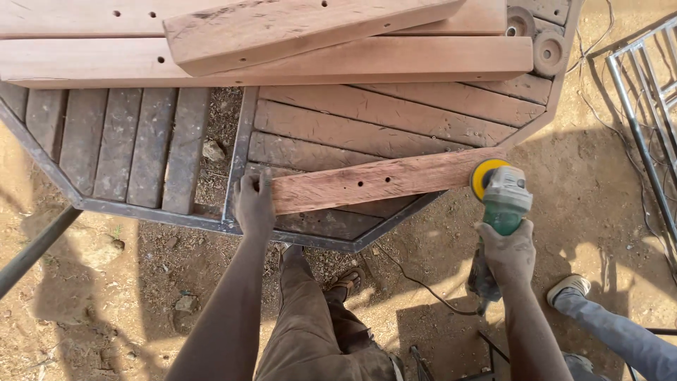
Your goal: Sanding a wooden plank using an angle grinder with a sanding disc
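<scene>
Green grinder (505, 204), yellow disc (484, 175), reddish-brown plank (381, 180)

Both arms reach forward, left hand (254, 204) pressed flat with fingers curled, right hand (506, 252) closed in a grip.

Stacked planks (282, 60) on slatted table (395, 120); metal rack (645, 106); bystander's shoe (568, 286).
</scene>
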